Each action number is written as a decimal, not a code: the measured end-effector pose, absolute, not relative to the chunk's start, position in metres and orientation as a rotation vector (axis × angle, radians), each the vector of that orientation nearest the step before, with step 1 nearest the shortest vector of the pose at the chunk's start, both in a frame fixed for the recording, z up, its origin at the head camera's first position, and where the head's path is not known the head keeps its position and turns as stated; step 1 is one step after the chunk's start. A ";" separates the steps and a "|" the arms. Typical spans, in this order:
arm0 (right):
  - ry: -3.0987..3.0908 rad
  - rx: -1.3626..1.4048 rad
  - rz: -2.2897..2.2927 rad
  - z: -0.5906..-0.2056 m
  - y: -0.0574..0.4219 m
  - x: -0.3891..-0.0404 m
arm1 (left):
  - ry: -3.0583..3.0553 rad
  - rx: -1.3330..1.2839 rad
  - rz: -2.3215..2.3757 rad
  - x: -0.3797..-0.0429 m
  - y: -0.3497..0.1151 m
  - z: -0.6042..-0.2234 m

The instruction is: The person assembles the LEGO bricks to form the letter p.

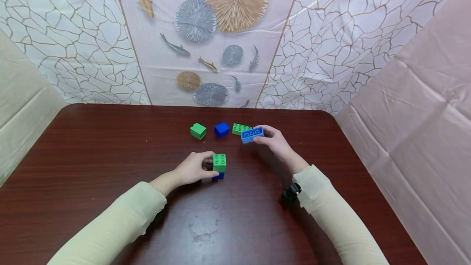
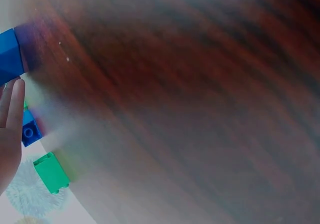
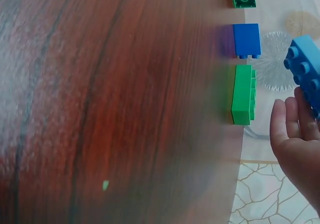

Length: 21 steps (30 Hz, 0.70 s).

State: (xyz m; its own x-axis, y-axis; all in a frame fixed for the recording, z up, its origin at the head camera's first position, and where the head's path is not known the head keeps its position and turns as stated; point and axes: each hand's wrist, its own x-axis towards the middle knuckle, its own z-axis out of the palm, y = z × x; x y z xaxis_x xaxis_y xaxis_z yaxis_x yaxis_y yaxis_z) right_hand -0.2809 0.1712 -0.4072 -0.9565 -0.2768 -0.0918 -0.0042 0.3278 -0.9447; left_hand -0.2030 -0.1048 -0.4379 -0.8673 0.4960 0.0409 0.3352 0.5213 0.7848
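Observation:
My left hand [image 1: 194, 169] holds a small stack by its left side, thumb in front. The stack is a green square toy building brick [image 1: 219, 162] on top of a dark blue brick [image 1: 218, 176]. In the left wrist view only the fingers of that hand and the blue brick [image 2: 10, 57] show at the left edge. My right hand [image 1: 273, 140] pinches a long lighter blue brick [image 1: 252, 134] above the table, its hollow underside with round tubes facing the head camera. The right wrist view shows that brick's studs [image 3: 304, 67].
Behind the hands, a row of loose bricks lies on the dark wooden table [image 1: 110, 154]: a green brick [image 1: 198, 131] on its side, a blue brick [image 1: 222, 130], and a long green brick [image 1: 241, 128] partly behind the held blue one. A patterned cloth [image 1: 312, 52] hangs beyond the far edge.

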 end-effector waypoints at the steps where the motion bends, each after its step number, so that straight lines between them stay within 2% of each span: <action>1: 2.349 -0.254 -1.680 -0.407 0.171 -0.280 | 2.584 0.715 1.251 -0.203 -0.105 -0.438; 21: 2.100 -0.336 -1.897 -0.401 0.162 -0.274 | 2.623 0.719 1.222 -0.204 -0.104 -0.440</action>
State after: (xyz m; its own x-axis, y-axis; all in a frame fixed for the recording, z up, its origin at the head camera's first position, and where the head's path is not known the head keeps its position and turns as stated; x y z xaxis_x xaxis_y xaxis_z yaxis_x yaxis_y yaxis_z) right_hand -0.2743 0.1617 -0.4006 -0.9305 -0.3617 -0.0583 0.0214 0.1051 -0.9942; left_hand -0.2041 -0.1041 -0.4400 -0.8715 0.4871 0.0562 0.3564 0.5506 0.7549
